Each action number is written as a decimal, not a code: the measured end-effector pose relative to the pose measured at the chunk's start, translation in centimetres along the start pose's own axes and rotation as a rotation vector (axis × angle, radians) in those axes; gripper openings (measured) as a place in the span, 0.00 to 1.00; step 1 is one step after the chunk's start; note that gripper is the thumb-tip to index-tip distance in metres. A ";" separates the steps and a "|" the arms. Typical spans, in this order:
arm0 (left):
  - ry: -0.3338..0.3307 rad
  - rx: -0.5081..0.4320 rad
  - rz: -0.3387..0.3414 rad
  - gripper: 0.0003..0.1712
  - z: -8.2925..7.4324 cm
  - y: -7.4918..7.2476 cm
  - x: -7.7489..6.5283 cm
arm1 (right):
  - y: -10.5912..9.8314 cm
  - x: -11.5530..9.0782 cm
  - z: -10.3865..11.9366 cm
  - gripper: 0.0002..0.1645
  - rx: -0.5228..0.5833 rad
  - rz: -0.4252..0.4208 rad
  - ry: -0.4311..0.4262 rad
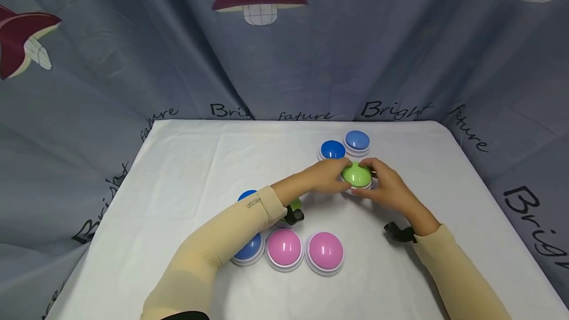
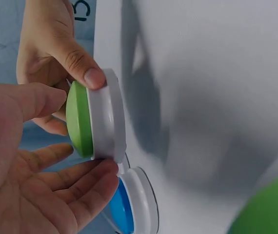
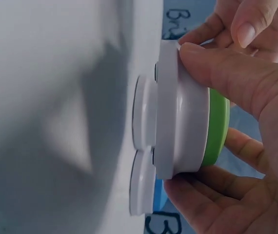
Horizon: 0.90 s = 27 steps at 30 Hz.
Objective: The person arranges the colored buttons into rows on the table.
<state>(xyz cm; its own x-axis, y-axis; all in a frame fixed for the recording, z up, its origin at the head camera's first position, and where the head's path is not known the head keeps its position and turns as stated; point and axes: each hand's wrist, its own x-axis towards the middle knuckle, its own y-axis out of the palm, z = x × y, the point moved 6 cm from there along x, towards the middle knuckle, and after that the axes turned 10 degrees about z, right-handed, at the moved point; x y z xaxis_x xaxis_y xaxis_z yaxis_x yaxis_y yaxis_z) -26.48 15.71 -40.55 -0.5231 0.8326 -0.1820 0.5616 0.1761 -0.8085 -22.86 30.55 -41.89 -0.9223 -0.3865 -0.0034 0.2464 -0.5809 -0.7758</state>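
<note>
A green dome push button with a white round base is held just above the table between both hands. My right hand grips it by the white base, thumb on one side and fingers on the other. The fingers of my left hand touch the base's rim, nearly straight. In the left wrist view the left thumb stands apart from the dome. Behind the green button sit a blue button and a lighter blue button, side by side on the table.
Two pink buttons stand near the front of the white-covered table, beside a blue one. My left sleeve partly covers another blue button and a second green button. A grey printed curtain hangs behind.
</note>
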 end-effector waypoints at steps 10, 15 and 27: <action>0.076 0.029 0.072 0.33 -2.7 1.5 -3.5 | 1.1 -3.3 1.7 0.46 -0.015 0.046 -0.042; 0.092 0.058 0.130 0.29 -3.9 2.8 -4.6 | 1.5 -5.4 2.4 0.44 -0.027 0.041 -0.102; 0.066 0.033 0.253 0.37 -4.8 4.6 -6.2 | 2.5 -9.1 3.4 0.44 -0.033 0.071 -0.115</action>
<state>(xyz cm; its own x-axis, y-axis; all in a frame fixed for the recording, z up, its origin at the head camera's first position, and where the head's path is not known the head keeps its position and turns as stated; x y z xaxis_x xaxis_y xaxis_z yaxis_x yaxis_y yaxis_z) -17.60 13.89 -40.47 -0.3252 0.8807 -0.3445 0.6473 -0.0583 -0.7600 -12.78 30.16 -41.68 -0.8621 -0.5065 0.0123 0.2979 -0.5264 -0.7964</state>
